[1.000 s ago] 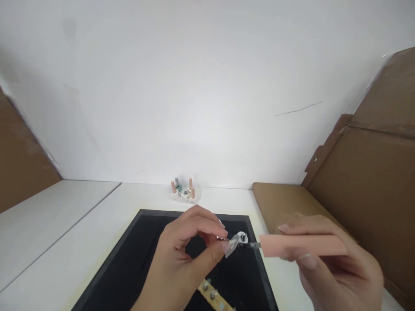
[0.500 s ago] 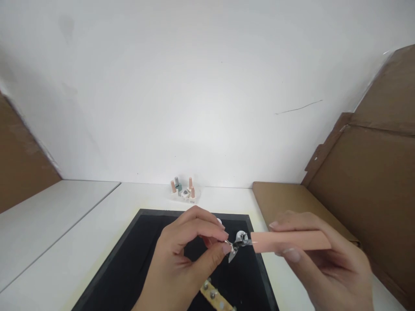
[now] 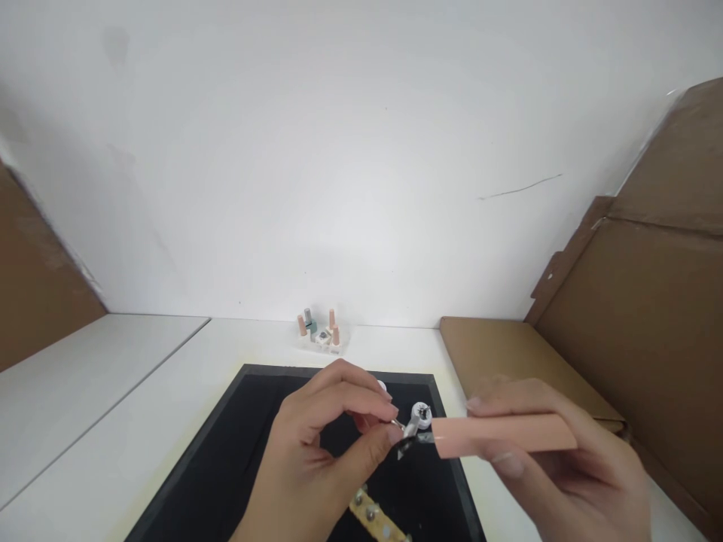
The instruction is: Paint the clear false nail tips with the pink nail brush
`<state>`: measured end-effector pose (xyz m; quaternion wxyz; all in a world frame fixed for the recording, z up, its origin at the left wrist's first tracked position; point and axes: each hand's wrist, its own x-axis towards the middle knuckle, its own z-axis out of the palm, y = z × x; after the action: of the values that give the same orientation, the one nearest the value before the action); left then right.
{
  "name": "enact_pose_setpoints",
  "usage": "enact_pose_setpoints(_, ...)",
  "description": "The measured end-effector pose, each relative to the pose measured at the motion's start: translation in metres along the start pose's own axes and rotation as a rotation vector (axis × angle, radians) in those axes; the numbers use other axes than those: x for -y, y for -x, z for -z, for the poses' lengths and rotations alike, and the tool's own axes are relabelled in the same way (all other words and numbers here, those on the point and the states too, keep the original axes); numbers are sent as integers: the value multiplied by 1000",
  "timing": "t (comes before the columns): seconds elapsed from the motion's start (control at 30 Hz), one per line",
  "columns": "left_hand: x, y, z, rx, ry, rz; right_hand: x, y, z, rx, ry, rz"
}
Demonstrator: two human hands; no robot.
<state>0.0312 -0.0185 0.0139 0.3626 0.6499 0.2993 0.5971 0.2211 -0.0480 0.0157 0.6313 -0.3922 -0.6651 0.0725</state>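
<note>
Between thumb and fingertips, my left hand [image 3: 327, 444] pinches a thin silvery holder with a small pale, pointed false nail [image 3: 413, 427] at its end. My right hand [image 3: 570, 459] is closed around the long peach cap of a nail polish brush [image 3: 502, 436]. Its dark brush end points left and lies at the false nail, seemingly touching it. Just behind the nail, a small white round pot [image 3: 421, 414] with dark and silvery bits inside sits on the black mat [image 3: 226, 444]. Below my left hand is a yellowish strip [image 3: 376, 516] with round silvery studs.
A clear tray of nail polish bottles [image 3: 321, 337], with peach and grey caps, stands at the back near the white wall. A flat cardboard piece [image 3: 497, 350] lies on the right, beside an upright cardboard panel [image 3: 644, 324]. Another white round thing [image 3: 382, 385] is partly hidden behind my left fingers.
My right hand has brought the nail polish brush slightly down and left, its tip now lower on the false nail. The left hand has hardly moved.
</note>
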Motion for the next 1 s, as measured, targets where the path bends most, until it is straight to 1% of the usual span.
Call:
enact_pose_setpoints(0.07, 0, 2, -2, -28, 21, -2, -2, 1, 0, -17, 8, -10)
enact_pose_setpoints(0.2, 2, 5, -3, -27, 24, 4, -5, 3, -1, -43, -2, -33)
enact_pose_setpoints(0.3, 3, 3, -1, -21, 23, -8, -6, 4, -1, -52, -45, -24)
enact_pose_setpoints(0.43, 3, 0, 5, 68, -21, -16, -5, 5, -2, -64, -117, -21)
enact_pose_setpoints(0.5, 3, -1, 6, 89, -26, -14, -5, 5, -2, -70, -153, -37)
enact_pose_setpoints(0.57, 4, -2, 6, 74, -17, -12, -4, 5, -3, -66, -200, -51)
enact_pose_setpoints(0.63, 4, -1, 5, 53, -3, -9, -4, 3, -3, -36, -269, -51)
enact_pose_setpoints(0.73, 5, 1, 4, 60, 6, -12, -4, 1, -5, 33, -351, -41)
enact_pose_setpoints(0.9, 6, 2, 7, 111, -13, -15, -3, -3, -5, 167, -365, 18)
enact_pose_setpoints(1.0, 7, 1, 8, 130, -10, -11, -3, -4, -4, 183, -361, 20)
